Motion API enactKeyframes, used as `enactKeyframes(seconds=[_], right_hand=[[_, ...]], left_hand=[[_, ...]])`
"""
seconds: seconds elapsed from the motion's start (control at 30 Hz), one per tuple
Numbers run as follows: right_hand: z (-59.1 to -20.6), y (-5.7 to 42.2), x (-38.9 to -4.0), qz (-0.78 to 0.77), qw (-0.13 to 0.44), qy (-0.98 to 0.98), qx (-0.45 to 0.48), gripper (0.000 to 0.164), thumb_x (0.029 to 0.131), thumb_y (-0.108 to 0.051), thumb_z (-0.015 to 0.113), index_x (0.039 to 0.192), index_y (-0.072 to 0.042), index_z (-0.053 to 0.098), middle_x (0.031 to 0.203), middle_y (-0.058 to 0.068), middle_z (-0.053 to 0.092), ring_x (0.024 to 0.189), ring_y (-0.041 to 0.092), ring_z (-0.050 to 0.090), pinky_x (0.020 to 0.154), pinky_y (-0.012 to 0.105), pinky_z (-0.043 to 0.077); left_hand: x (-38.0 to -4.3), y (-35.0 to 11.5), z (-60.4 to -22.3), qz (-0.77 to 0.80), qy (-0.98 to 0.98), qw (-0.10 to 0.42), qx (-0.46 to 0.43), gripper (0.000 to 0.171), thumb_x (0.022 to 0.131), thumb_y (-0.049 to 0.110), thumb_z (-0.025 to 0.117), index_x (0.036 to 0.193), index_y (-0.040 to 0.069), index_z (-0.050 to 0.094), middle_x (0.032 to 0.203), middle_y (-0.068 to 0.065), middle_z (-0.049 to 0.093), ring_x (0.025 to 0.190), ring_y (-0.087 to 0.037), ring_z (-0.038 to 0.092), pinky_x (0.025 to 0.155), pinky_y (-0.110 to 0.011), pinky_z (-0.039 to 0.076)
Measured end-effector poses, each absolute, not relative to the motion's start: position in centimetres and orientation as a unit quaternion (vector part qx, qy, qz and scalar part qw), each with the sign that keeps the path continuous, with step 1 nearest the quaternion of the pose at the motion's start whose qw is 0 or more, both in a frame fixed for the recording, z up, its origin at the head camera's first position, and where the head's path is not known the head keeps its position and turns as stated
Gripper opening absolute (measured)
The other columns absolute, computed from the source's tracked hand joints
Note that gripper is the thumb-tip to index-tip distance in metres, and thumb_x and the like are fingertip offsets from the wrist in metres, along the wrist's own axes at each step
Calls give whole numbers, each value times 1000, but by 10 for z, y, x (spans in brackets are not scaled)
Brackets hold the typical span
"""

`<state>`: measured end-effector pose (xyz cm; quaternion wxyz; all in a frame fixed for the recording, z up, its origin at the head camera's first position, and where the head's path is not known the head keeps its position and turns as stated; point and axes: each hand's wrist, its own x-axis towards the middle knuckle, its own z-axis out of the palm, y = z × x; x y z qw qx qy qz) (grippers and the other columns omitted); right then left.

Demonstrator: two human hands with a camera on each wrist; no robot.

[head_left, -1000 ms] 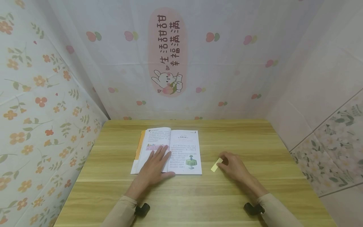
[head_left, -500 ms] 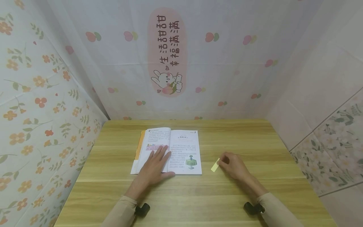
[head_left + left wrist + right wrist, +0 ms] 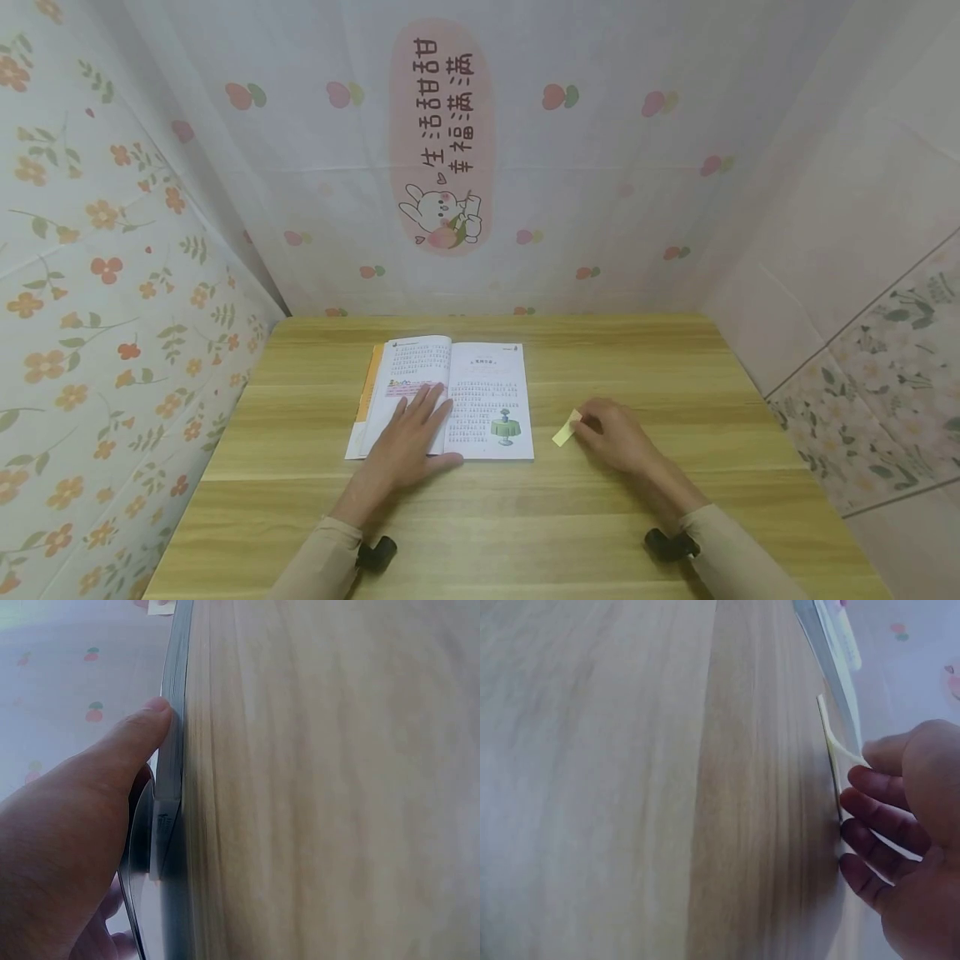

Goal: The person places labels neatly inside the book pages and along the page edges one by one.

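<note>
An open printed book (image 3: 487,371) lies on the table, its right page showing a green table picture. My left hand (image 3: 408,442) rests spread across its left page and the gutter, fingers straight. In the left wrist view, the thumb (image 3: 135,735) lies along the book's lower edge (image 3: 174,712). To the right of the book, my right hand (image 3: 618,437) pinches a small yellow sticky note (image 3: 565,428) between thumb and index finger. The right wrist view shows the pinched strip (image 3: 844,750) bending up from a thin layer on the tabletop, with the other fingers curled beside it.
The wood-grain table (image 3: 480,533) reaches a patterned curtain (image 3: 622,250) at the back. A floral curtain (image 3: 112,333) hangs along the left side. An orange cover edge (image 3: 371,383) sticks out under the book's left pages.
The yellow sticky note has shifted slightly left and away from me, with the right hand's fingertips moving along with it. The left hand and the book have stayed put.
</note>
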<state>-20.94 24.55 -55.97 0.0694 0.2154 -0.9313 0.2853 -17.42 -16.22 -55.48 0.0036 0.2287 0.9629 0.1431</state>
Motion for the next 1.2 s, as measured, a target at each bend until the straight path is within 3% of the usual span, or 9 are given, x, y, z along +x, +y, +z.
enactKeyframes(seconds=[0.23, 0.43, 0.6, 0.77, 0.97, 1.2], right_hand=[[-559, 240, -208, 280, 79, -924, 250, 13, 92, -12, 90, 90, -16, 78, 92, -2, 73, 85, 12, 58, 75, 28, 46], [-559, 234, -206, 258, 72, -933, 238, 20, 88, -16, 94, 88, -13, 74, 95, 2, 72, 88, 15, 58, 76, 28, 45], [-560, 232, -205, 263, 62, -934, 232, 23, 88, -13, 94, 86, -15, 72, 91, -2, 70, 82, 9, 52, 72, 24, 44], [-560, 230, -204, 279, 52, -931, 228, 21, 91, -8, 88, 85, -16, 70, 86, -6, 67, 77, 4, 50, 68, 21, 44], [-560, 230, -205, 278, 52, -933, 224, 16, 96, -4, 79, 88, -18, 76, 91, -6, 75, 85, 5, 62, 77, 26, 55], [-547, 230, -205, 282, -4, -934, 221, 15, 103, -6, 73, 94, -17, 77, 93, -6, 75, 90, 11, 64, 82, 32, 58]], left_hand=[[-174, -162, -555, 147, 963, 6, 226, 99, 102, 70, 71, 175, 11, 41, 190, -14, 25, 177, -39, 24, 142, -67, 26], [-174, -162, -555, 142, 964, 8, 226, 99, 102, 72, 69, 175, 11, 41, 190, -14, 25, 178, -39, 23, 142, -67, 26], [-174, -162, -556, 142, 963, 10, 227, 99, 102, 72, 69, 175, 11, 41, 190, -14, 24, 178, -39, 23, 142, -67, 26], [-174, -162, -556, 142, 963, 11, 227, 99, 102, 72, 69, 176, 11, 40, 190, -14, 24, 178, -39, 22, 142, -67, 26], [-174, -162, -557, 141, 964, 7, 226, 99, 102, 72, 69, 175, 11, 41, 190, -14, 25, 178, -39, 23, 142, -67, 26], [-175, -162, -557, 141, 964, 6, 226, 99, 102, 72, 70, 175, 12, 41, 190, -14, 25, 177, -39, 23, 142, -67, 27]])
